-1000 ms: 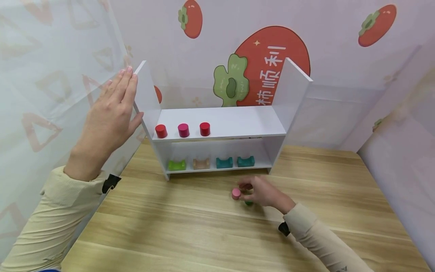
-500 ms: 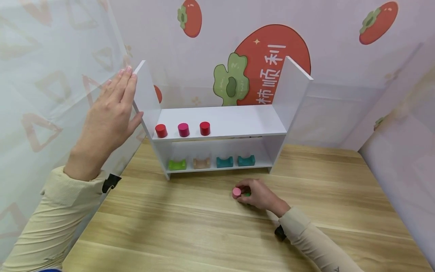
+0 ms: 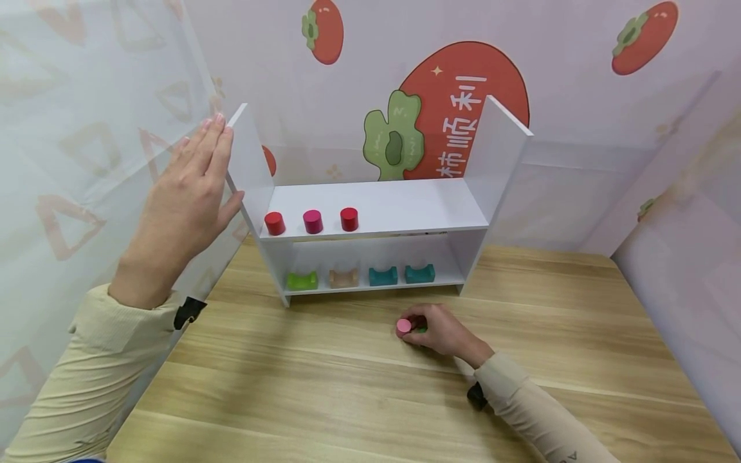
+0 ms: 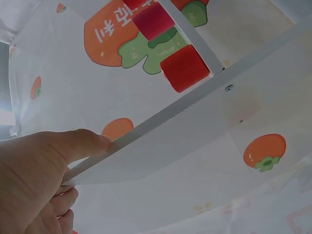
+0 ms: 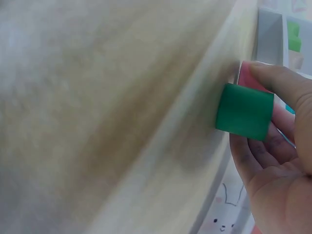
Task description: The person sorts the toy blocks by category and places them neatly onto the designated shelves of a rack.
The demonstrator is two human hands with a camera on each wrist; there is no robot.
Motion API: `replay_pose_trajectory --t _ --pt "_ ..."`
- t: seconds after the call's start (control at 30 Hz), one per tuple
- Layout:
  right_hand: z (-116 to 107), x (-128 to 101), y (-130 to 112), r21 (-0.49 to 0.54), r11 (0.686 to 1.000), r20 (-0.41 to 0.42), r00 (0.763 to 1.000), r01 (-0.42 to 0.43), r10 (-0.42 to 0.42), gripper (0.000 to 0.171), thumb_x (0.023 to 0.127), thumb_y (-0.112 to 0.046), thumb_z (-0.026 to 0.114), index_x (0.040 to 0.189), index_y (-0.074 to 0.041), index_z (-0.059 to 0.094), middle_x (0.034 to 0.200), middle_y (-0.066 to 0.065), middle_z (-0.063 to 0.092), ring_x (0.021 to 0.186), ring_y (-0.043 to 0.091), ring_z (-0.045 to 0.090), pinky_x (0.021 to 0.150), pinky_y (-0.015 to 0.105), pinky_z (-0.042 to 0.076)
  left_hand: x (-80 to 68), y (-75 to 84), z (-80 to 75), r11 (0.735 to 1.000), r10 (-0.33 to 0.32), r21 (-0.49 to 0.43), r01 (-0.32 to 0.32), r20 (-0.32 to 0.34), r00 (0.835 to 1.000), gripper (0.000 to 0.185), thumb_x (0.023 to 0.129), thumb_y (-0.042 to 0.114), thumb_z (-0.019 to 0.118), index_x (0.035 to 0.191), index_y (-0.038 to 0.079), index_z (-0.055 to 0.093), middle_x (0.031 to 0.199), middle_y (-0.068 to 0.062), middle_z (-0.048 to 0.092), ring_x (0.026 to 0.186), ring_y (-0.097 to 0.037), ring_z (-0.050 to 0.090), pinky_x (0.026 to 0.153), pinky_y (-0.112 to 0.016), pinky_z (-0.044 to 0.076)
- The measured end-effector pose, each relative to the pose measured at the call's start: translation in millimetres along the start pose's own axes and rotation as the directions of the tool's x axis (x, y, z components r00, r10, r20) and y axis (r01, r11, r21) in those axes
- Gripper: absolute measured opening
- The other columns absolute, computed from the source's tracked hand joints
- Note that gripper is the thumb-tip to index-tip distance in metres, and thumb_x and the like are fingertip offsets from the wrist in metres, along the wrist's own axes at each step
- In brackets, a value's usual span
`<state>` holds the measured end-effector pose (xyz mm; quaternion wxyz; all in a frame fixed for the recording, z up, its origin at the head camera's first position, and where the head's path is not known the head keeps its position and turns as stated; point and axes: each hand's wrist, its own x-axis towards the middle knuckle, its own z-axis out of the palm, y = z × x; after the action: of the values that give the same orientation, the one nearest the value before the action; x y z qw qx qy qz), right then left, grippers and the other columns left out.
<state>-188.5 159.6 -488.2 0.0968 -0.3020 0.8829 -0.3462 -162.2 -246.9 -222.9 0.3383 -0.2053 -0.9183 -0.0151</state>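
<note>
In the head view my left hand [image 3: 188,186] holds the left side panel [image 3: 250,167] of a white shelf [image 3: 382,204]. The left wrist view has its thumb along the panel's front edge, with the fingers on the outer side. Low in front of the shelf, my right hand [image 3: 444,331] pinches a pink cylinder block [image 3: 403,328]. A green cylinder block [image 5: 243,112] sits between thumb and fingers in the right wrist view, nearer the camera; whether the fingers press it I cannot tell. Three blocks stand on the upper board: red [image 3: 274,224], magenta [image 3: 312,222] and red [image 3: 349,219].
Along the lower board are several cradle-shaped blocks: lime green [image 3: 302,281], beige [image 3: 344,278], teal [image 3: 383,276] and another teal one [image 3: 419,274]. The shelf stands on a wood-grain table [image 3: 324,399]. Behind it hangs a persimmon-print backdrop [image 3: 579,128].
My right hand has shifted slightly left and its fingers have closed on the pink cylinder, covering more of the green one. The left hand has stayed on the panel.
</note>
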Motion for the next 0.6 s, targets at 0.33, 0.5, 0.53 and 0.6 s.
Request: replay_pose_trajectory --t 0.33,0.5,0.53,0.6 --pt "-34 0 -25 0.032 0.998 0.041 0.998 0.047 -0.048 0.026 0.089 -0.017 0.085 0.114 -0.012 0.078 0.107 -0.002 0.078 0.098 0.012 0.073 0.09 0.037 0.065 -0.7 0.0 -0.7 1.0 -0.009 -0.008 0.009 0.008 1.0 0.092 0.089 0.0 0.079 0.164 -0.004 0.027 0.173 -0.022 0.028 0.161 -0.04 0.029 0.133 -0.055 0.023" --pt "-63 0 -47 -0.01 0.994 0.035 0.994 0.109 -0.108 0.027 0.091 -0.017 0.084 0.116 -0.011 0.078 0.109 -0.002 0.078 0.099 0.011 0.073 0.091 0.039 0.065 -0.4 -0.6 -0.7 1.0 -0.007 -0.011 0.007 0.004 1.0 0.091 0.089 0.0 0.078 0.164 -0.004 0.027 0.173 -0.022 0.028 0.161 -0.04 0.028 0.133 -0.056 0.024" --pt "-69 1 -52 -0.014 0.993 0.031 0.992 0.121 -0.121 0.027 0.091 -0.018 0.084 0.116 -0.011 0.078 0.108 -0.002 0.078 0.098 0.011 0.073 0.091 0.039 0.065 -0.2 -0.6 -0.6 1.0 -0.007 -0.01 0.007 0.004 1.0 0.091 0.089 0.001 0.078 0.164 -0.004 0.027 0.173 -0.022 0.028 0.161 -0.04 0.028 0.133 -0.056 0.024" --pt "-81 1 -60 -0.014 0.99 0.016 0.99 0.14 -0.14 0.028 0.09 -0.018 0.085 0.115 -0.011 0.079 0.108 -0.002 0.079 0.098 0.011 0.074 0.09 0.036 0.066 0.0 -0.5 -0.4 1.0 -0.007 -0.01 0.007 0.005 1.0 0.09 0.089 0.001 0.078 0.164 -0.004 0.027 0.173 -0.022 0.028 0.162 -0.04 0.028 0.133 -0.056 0.024"
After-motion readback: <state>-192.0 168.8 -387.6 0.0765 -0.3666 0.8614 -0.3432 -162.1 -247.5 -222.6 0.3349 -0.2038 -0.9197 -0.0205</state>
